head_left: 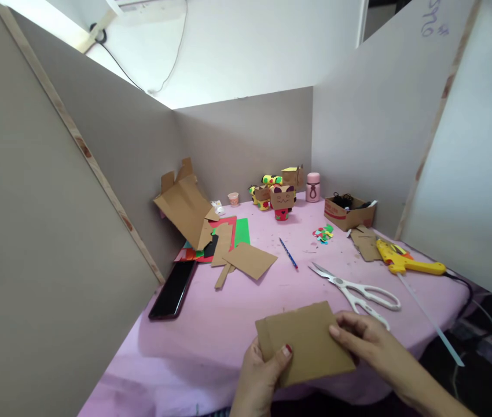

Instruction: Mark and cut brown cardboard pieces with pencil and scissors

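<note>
Both hands are gripping the cardboard piece (304, 341) flat at the near edge of the pink counter (228, 324), the left hand (261, 370) pinching its lower corner and the right hand (370, 339) fingers pressing its right edge, scissors (359, 289) lying just beside.

Bright, even daylight from upper left, glare blown out above the partition.

Soft shadows on the pink tabletop (237, 324); wide-angle bending at edges; slight blur throughout.

On the pink desk (211, 324), white scissors (359, 289) lie at two o'clock, a yellow glue gun (406, 262) beyond, a phone (172, 289) at ten.
</note>
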### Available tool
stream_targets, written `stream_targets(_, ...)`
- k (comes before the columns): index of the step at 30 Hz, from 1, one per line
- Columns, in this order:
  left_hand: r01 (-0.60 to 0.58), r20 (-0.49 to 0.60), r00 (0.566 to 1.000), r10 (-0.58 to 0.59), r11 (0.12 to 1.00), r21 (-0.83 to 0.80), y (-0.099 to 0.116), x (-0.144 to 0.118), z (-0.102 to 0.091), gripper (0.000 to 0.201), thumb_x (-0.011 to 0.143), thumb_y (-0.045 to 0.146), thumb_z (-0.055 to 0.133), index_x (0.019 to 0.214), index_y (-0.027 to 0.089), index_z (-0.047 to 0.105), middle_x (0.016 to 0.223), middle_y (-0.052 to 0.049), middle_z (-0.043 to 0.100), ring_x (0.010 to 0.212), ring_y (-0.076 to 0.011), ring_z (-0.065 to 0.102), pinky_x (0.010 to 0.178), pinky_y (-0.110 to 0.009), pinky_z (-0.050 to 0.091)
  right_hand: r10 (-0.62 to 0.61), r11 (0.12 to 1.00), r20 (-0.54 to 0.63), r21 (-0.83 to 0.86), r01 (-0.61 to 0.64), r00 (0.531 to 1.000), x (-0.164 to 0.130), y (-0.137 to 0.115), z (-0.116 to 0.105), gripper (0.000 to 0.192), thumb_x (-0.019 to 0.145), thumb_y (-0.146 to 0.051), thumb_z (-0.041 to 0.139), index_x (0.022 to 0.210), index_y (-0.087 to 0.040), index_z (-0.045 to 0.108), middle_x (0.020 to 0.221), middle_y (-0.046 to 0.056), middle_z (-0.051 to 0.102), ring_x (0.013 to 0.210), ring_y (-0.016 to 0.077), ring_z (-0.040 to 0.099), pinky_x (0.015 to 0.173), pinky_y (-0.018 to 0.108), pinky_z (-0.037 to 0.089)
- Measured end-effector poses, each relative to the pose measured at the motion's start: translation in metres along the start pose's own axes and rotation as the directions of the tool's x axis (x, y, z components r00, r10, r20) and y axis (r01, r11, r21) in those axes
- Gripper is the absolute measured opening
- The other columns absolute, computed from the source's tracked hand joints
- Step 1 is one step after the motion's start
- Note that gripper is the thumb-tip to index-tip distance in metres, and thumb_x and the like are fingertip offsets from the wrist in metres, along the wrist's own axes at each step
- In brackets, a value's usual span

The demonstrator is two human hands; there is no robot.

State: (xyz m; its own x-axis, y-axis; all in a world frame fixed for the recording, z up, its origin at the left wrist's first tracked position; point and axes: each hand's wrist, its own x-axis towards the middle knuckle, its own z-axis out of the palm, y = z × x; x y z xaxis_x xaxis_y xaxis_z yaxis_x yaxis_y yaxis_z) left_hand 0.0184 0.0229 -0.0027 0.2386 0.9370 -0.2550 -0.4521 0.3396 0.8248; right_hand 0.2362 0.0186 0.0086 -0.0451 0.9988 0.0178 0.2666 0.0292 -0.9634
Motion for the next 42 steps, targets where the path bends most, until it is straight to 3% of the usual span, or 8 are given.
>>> stream_targets(3,0.050,-0.053,0.997,-0.053,0.998,-0.049,0.008,-0.006,0.003,0.040,0.070,0.039,0.069,0.101,0.014,0.066,0.101,-0.013,0.073,0.100,-0.0297,0.063,0.084,-0.038,0.050,0.071,0.973,-0.152,0.230,-0.034,0.986,-0.008,0.001,-0.002,0.030,0.075,-0.048,0.061,0.074,-0.018,0.065,0.057,-0.003,0.058,0.048,0.0101,0.046,0.041,0.019,0.034)
stream_targets(5,0.053,-0.114,0.992,-0.059,0.997,-0.060,0.017,-0.010,0.000,0.036,0.075,0.037,0.064,0.103,0.015,0.066,0.103,-0.012,0.072,0.103,-0.0278,0.062,0.085,-0.036,0.049,0.146,0.943,-0.349,0.333,-0.023,0.926,-0.009,0.006,-0.020,0.032,0.067,-0.051,0.068,0.074,-0.020,0.064,0.058,-0.003,0.059,0.048,0.0097,0.044,0.039,0.018,0.034)
stream_targets(8,0.071,-0.181,0.980,-0.082,0.995,-0.066,0.027,-0.013,-0.006,0.033,0.078,0.032,0.061,0.105,0.014,0.065,0.104,-0.010,0.072,0.104,-0.0257,0.062,0.086,-0.034,0.049,0.230,0.910,-0.434,0.414,-0.034,0.871,-0.008,0.013,-0.048,0.034,0.059,-0.050,0.074,0.074,-0.022,0.065,0.058,-0.003,0.060,0.047,0.0102,0.044,0.037,0.018,0.033)
stream_targets(16,0.162,-0.292,0.936,-0.195,0.978,-0.134,0.028,-0.008,-0.014,0.038,0.084,0.039,0.053,0.114,0.018,0.059,0.103,-0.008,0.072,0.094,-0.0239,0.066,0.077,-0.035,0.052,0.277,0.870,-0.316,0.484,-0.096,0.907,-0.011,0.017,-0.046,0.028,0.061,-0.045,0.075,0.076,-0.023,0.067,0.057,-0.003,0.058,0.048,0.0120,0.044,0.038,0.021,0.032)
stream_targets(24,0.133,-0.319,0.932,-0.171,0.982,-0.136,0.026,-0.008,-0.012,0.035,0.082,0.034,0.056,0.113,0.017,0.059,0.102,-0.008,0.072,0.090,-0.0222,0.067,0.072,-0.031,0.053,0.256,0.862,-0.249,0.496,-0.104,0.934,-0.007,0.016,-0.035,0.031,0.067,-0.047,0.071,0.088,-0.026,0.065,0.057,-0.007,0.059,0.048,0.0108,0.044,0.039,0.019,0.030)
stream_targets(30,0.060,-0.269,0.961,-0.071,0.997,-0.048,0.029,-0.011,-0.014,0.034,0.076,0.030,0.064,0.105,0.013,0.063,0.096,-0.008,0.074,0.090,-0.0226,0.067,0.063,-0.026,0.052,0.227,0.906,-0.358,0.418,-0.062,0.905,0.001,0.006,-0.023,0.036,0.062,-0.052,0.072,0.072,-0.019,0.062,0.051,-0.007,0.054,0.042,0.0077,0.043,0.036,0.017,0.030)
stream_targets(37,0.018,-0.254,0.967,-0.015,1.000,0.010,0.036,-0.014,-0.016,0.036,0.073,0.028,0.067,0.106,0.015,0.063,0.093,-0.007,0.075,0.092,-0.0228,0.067,0.073,-0.029,0.052,0.148,0.891,-0.367,0.452,0.037,0.918,0.006,-0.005,-0.010,0.033,0.068,-0.049,0.069,0.081,-0.019,0.063,0.053,-0.007,0.055,0.041,0.0069,0.041,0.036,0.017,0.032)
stream_targets(42,0.011,-0.188,0.982,-0.013,1.000,-0.008,0.030,-0.006,-0.014,0.038,0.073,0.031,0.066,0.107,0.015,0.063,0.094,-0.009,0.075,0.093,-0.0253,0.067,0.077,-0.033,0.051,0.102,0.923,-0.198,0.386,-0.019,0.975,0.006,-0.015,0.009,0.033,0.070,-0.051,0.066,0.072,-0.018,0.062,0.051,-0.007,0.055,0.040,0.0060,0.043,0.035,0.016,0.030)
